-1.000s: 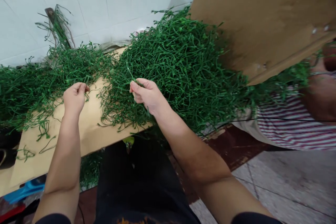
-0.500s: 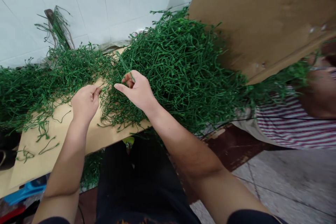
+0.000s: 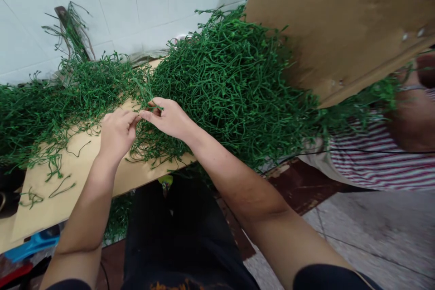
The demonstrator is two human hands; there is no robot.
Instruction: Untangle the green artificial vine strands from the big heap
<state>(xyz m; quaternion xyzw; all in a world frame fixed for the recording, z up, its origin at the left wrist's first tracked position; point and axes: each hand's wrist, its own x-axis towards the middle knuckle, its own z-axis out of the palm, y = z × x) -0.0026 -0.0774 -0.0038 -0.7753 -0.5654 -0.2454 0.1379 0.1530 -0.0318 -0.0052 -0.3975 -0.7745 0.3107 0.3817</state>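
Note:
My right hand [image 3: 167,118] is closed on a few thin green stems [image 3: 147,90], which stick up past its curled fingers. They look like artificial plant stems with small knobbed tips. My left hand [image 3: 118,132] pinches with thumb and forefinger, its fingertips meeting my right thumb; whatever lies in that pinch is too small to make out. Just beyond and right of both hands rises a big tangled heap of the same stems [image 3: 224,81]. Under the hands is a sheet of cardboard [image 3: 136,179] with loose stems scattered on it.
Another spread of green stems [image 3: 30,118] lies at the left. An upright cardboard panel [image 3: 340,22] leans at the right, with a person in a striped garment [image 3: 370,158] beyond it. A tiled wall [image 3: 152,4] stands behind. A blue object [image 3: 34,245] sits below at the left.
My hands have come together: the left moved right and the right moved slightly left and down, so the fingertips now meet. The stems in my right hand moved left with it.

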